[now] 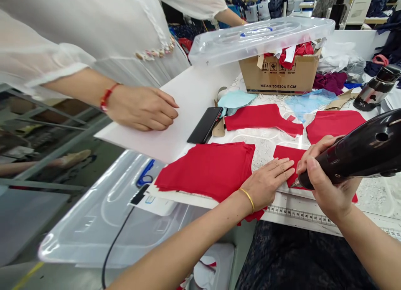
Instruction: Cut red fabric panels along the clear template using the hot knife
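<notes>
My left hand (266, 182) lies flat with its fingers stretched over a small red fabric piece (286, 154), holding nothing. My right hand (332, 189) is closed around the narrow front end of a large black tool (372, 146) with a rounded, glossy body; its exact kind I cannot make out. A small metal tip (295, 182) shows at its front, close to the red fabric and just right of my left fingertips. A stack of red fabric pieces (209, 169) lies left of my left hand. Beneath my hands, a measuring tape (300, 214) runs along the table's front edge.
Another person's hand (144, 108) rests on a white board (169, 143) at left, by a black phone (205, 125). Behind stand a cardboard box (278, 79), a clear plastic lid (263, 35) and a dark bottle (376, 87). More red cut pieces (263, 118) lie beyond my hands.
</notes>
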The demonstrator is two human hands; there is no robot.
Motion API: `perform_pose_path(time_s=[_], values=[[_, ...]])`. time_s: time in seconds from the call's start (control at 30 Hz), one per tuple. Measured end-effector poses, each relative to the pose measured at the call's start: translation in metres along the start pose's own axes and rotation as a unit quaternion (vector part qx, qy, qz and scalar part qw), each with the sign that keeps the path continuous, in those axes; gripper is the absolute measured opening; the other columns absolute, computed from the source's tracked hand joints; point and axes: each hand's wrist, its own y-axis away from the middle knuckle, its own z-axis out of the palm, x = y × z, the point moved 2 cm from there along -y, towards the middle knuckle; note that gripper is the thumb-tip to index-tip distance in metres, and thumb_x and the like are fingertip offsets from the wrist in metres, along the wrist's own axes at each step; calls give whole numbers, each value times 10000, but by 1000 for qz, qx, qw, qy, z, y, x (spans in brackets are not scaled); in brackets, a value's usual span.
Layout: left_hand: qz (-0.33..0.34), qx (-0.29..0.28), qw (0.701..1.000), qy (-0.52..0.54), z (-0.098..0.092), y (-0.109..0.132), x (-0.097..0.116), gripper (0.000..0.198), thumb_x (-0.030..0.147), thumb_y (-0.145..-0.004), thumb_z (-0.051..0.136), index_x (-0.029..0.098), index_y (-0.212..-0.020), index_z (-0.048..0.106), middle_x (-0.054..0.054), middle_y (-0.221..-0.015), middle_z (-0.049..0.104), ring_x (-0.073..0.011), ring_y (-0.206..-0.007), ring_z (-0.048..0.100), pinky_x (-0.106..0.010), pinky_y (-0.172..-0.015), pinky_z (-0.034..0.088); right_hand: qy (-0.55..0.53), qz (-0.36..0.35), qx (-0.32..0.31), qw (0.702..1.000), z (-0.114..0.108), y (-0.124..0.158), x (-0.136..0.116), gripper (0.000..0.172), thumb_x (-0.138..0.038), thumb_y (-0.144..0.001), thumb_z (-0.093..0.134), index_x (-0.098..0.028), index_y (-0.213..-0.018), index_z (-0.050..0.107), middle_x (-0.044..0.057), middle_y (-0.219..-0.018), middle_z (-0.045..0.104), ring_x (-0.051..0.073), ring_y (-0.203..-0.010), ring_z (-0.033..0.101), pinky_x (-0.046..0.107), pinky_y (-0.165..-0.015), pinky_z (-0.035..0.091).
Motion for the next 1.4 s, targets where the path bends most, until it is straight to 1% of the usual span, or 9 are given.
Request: perform_pose_path(time_s=[0.3, 0.5, 0.6, 0.77, 0.9, 1.0, 1.1, 1.27, 1.4], values=[[1, -10, 1000, -2, -3, 1, -1, 694, -86, -764, 430, 97, -1424, 542, -170, -1522, 562, -268, -1480, 461, -511, -1217, 435, 7, -4, 13, 1000, -23, -6, -9, 281, -301, -895, 697, -355, -1146, 582, -24, -718, 527, 209, -625, 626, 429, -670, 632], [1, -6, 1000, -4, -4, 2, -2, 722, -90, -763, 411, 120, -1445, 525, -149, -1535, 553, -254, -1486, 454, -504, -1220, 431, -16, -30, 20, 999, -20, -8, -13, 188, -282, -907, 688, -339, -1055, 587, -38, -765, 539, 148, -566, 562, 356, -591, 605], [4, -5, 1000, -6, -4, 2, -2, 730, -96, -761, 406, 126, -1447, 517, -154, -1530, 558, -260, -1485, 457, -519, -1210, 439, 2, -23, 29, 999, -22, -8, -18, 210, -271, -892, 698, -321, -1057, 579, -39, -748, 541, 151, -567, 569, 330, -536, 563], [2, -7, 1000, -12, -5, 3, -3, 742, -104, -760, 396, 132, -1452, 519, -147, -1537, 554, -258, -1485, 458, -510, -1211, 439, -37, -14, 38, 999, -36, -10, -24, 295, -129, -858, 654, -293, -1088, 570, -58, -703, 577, 143, -550, 586, 290, -488, 517], [-2, -11, 1000, -11, -6, 3, -4, 772, -102, -752, 409, 158, -1471, 513, -130, -1547, 547, -252, -1484, 460, -508, -1215, 436, -24, -27, 36, 999, -39, -12, -25, 252, -77, -842, 627, -269, -998, 581, -71, -669, 599, 132, -530, 593, 284, -495, 516], [5, -5, 1000, -14, -6, 3, -3, 772, -110, -722, 406, 118, -1450, 530, -154, -1530, 560, -260, -1480, 465, -503, -1215, 435, -20, -26, 40, 999, -39, -12, -27, 240, -73, -824, 629, -262, -966, 586, -75, -673, 607, 125, -515, 588, 285, -491, 522], [10, -2, 1000, -19, -7, 3, -3, 769, -114, -708, 401, 103, -1432, 544, -158, -1519, 570, -257, -1470, 477, -488, -1216, 436, -28, -10, 52, 998, -46, -11, -28, 290, -92, -826, 651, -265, -1044, 572, -75, -693, 622, 131, -533, 610, 286, -496, 536], [1, -7, 1000, -10, -7, 4, -4, 836, -109, -717, 408, 162, -1502, 502, -125, -1551, 545, -256, -1478, 468, -505, -1219, 433, -34, -4, 63, 997, -63, -10, -28, 319, -135, -830, 692, -261, -1084, 545, -75, -695, 630, 136, -533, 622, 291, -488, 532], [2, 0, 1000, 1, -7, 5, -7, 878, -101, -738, 406, 198, -1563, 450, -106, -1564, 534, -256, -1478, 468, -499, -1223, 431, -8, -18, 55, 998, -65, -11, -28, 216, -149, -851, 674, -256, -985, 542, -77, -652, 601, 131, -513, 600, 283, -468, 509]])
